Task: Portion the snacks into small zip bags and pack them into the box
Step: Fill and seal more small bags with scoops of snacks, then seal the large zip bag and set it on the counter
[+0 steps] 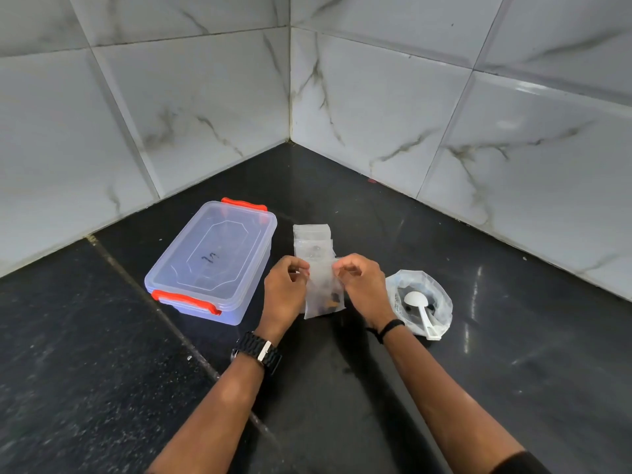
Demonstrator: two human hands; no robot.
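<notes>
One small zip bag (323, 295) is held upright above the dark bench (342, 388), gripped at its top edge by both hands: the left hand (284, 295) pinches the left corner, the right hand (362, 285) the right corner, fingers closed narrow on the plastic. A few dark snack pieces sit at the bottom of this bag. Behind it lies one stack of further small bags (313, 241); their number cannot be told. One clear box (212, 261) with two orange clips stands to the left, lid on, near the left hand but apart from it. One open snack bag (419, 302) sits just right of the right wrist, with one white scoop (419, 307) resting in it. The bench meets tiled walls in a corner beyond; open surface remains front and right.
</notes>
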